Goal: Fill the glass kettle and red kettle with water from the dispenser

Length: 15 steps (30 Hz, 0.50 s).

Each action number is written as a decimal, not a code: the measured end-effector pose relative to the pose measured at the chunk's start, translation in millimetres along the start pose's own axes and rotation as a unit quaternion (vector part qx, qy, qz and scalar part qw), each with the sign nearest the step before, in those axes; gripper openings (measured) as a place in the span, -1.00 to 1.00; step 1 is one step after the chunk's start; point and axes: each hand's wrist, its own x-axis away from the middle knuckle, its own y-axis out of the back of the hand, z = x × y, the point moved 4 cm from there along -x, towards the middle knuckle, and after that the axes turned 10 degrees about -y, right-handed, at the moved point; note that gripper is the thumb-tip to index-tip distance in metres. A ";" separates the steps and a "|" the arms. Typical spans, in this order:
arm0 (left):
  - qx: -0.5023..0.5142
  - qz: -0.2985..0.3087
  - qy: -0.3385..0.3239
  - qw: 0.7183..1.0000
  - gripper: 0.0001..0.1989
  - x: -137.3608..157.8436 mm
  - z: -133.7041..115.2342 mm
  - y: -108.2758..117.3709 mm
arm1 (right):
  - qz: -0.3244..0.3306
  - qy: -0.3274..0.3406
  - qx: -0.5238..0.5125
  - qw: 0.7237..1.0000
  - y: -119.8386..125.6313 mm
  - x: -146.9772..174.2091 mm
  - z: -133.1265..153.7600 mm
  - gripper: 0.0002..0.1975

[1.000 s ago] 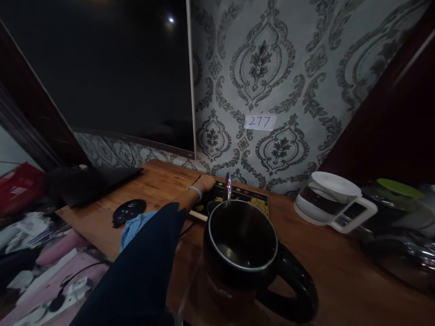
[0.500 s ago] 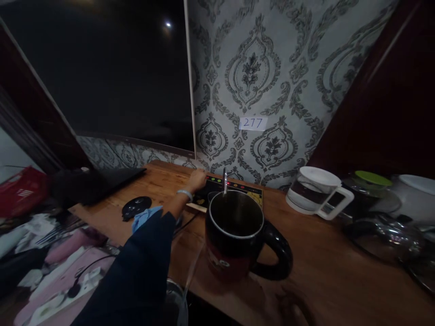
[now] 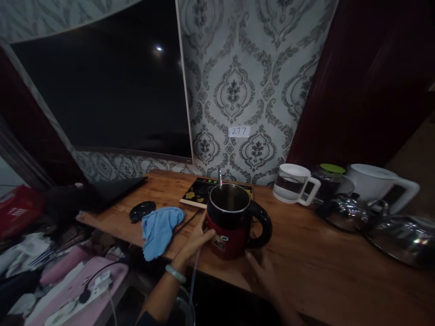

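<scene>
A red and black electric kettle (image 3: 227, 235) stands lidless on the wooden table, its black handle turned to the right and its inside dark. My left hand (image 3: 200, 237), with a bracelet on the wrist, holds the kettle's left side, thumb across the front and the other fingers partly hidden. Low by the kettle's right base is my right hand (image 3: 267, 274), blurred, with a finger stretched toward it; contact is unclear. Behind the kettle, a flat black panel with buttons (image 3: 197, 192) and a curved metal spout (image 3: 219, 177) is partly covered.
A blue cloth (image 3: 161, 228) and a black mouse (image 3: 142, 210) lie to the left, near a dark laptop (image 3: 112, 192). On the right stand a white-handled glass jug (image 3: 291, 188), a white jug (image 3: 370, 181) and shiny metal teapots (image 3: 350, 212). A power strip (image 3: 91, 294) is lower left.
My left hand has come back from the button panel to the kettle's left side. My right hand has appeared by its base. The view has shifted, showing more of the cloth and teapots.
</scene>
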 end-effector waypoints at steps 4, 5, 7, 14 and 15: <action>-0.013 -0.011 -0.024 1.000 0.02 -1.7 4.7 -6.8 | 0.009 0.018 -0.019 1.000 -10.1 -11.0 3.0 -0.32; -0.016 -0.017 -0.026 0.999 0.01 -1.9 5.6 -5.7 | 0.009 0.016 -0.026 0.999 -10.5 -12.3 4.3 -0.32; -0.030 -0.032 -0.028 0.999 0.00 -0.6 8.1 -2.8 | 0.002 0.001 -0.037 0.999 -9.4 -14.4 7.3 -0.33; -0.066 -0.086 -0.045 0.993 0.08 8.2 23.9 -2.1 | 0.035 0.009 -0.055 0.998 -5.1 -21.6 25.6 -0.41; -0.070 -0.095 -0.044 0.992 0.08 9.3 26.5 -2.8 | 0.043 0.004 -0.070 0.997 -5.4 -22.6 26.5 -0.43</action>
